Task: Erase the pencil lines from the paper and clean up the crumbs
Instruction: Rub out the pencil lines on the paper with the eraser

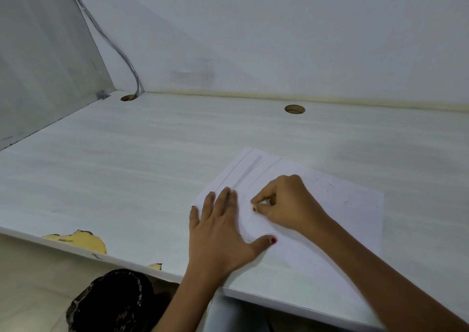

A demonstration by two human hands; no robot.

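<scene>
Left hand [223,232] fingers spread flat on paper [330,230] near desk [127,166] front edge, right hand [286,205] pinching eraser [265,201] on pencil lines [243,172]

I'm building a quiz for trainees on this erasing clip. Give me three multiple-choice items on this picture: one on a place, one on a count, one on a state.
1. Where does the left hand rest?
A. flat on the paper's left part
B. on the wall
C. in the bin

2. How many round holes show in the desk?
A. none
B. two
C. five

3. What state is the right hand in?
A. spread open in the air
B. off the desk
C. pinched shut on a small eraser

Answers:
1 A, its fingers lie spread on the paper.
2 B, one near the cable, one further right.
3 C, the fingertips press the pale eraser to the sheet.
</scene>
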